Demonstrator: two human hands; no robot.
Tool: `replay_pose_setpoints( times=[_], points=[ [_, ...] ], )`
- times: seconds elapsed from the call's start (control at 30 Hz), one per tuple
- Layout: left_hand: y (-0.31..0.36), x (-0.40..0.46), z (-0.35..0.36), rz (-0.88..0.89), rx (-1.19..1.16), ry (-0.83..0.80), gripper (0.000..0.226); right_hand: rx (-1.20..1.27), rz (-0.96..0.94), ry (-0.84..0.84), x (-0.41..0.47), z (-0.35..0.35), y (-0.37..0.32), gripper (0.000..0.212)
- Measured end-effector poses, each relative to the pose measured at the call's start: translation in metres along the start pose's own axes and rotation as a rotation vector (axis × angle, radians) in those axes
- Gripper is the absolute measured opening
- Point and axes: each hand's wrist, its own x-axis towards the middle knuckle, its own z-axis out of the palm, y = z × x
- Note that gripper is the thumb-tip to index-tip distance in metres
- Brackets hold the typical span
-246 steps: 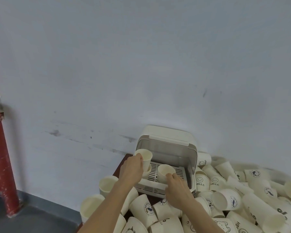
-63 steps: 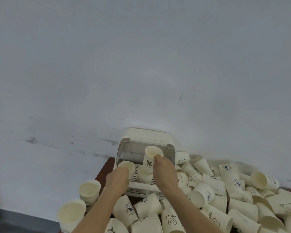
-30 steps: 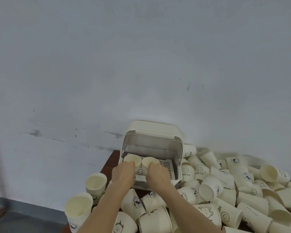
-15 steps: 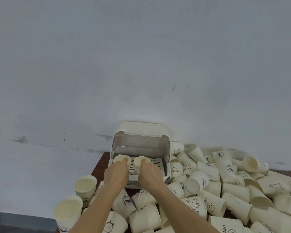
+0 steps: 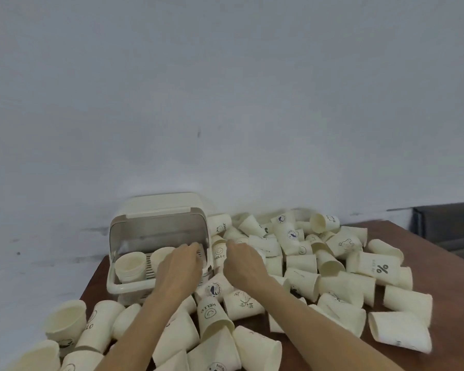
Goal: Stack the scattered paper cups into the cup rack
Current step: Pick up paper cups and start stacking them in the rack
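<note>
Two cup stacks (image 5: 130,266) are seen upright in the rack (image 5: 156,228). The left hand (image 5: 180,266) and right hand (image 5: 243,263) are held over the counter (image 5: 418,250), both grips relaxed, empty.

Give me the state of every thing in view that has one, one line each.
Cup rack: lid up, front open.
Left stack of cups: upright in the rack, mouth up.
Second stack: upright in the rack, partly hidden by the left hand.
Left hand: at the rack's right side, holding nothing visible.
Right hand: over the loose cups, grip unclear.
Loose cups: scattered, mostly on their sides.
</note>
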Motion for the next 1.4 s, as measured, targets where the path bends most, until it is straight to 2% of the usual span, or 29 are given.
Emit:
replay_pose_setpoints(
  times=[0.23, 0.53, 0.83, 1.4],
  points=[
    [0.057, -0.003, 0.019, 0.096, -0.125, -0.077, 0.035, -0.021, 0.122, 0.037, -0.024, -0.029, 0.064, 0.025],
    [0.092, 0.003, 0.051, 0.149, -0.067, -0.189, 0.036, -0.026, 0.235, 0.051, -0.049, -0.044, 0.121, 0.024],
    [0.114, 0.056, 0.077, 0.212, 0.155, -0.324, 0.031, -0.006, 0.332, 0.073, -0.057, -0.044, 0.167, 0.036],
    [0.139, 0.088, 0.096, 0.327, 0.531, -0.472, 0.029, -0.009, 0.375, 0.079, -0.057, -0.027, 0.194, 0.035]
  ],
)
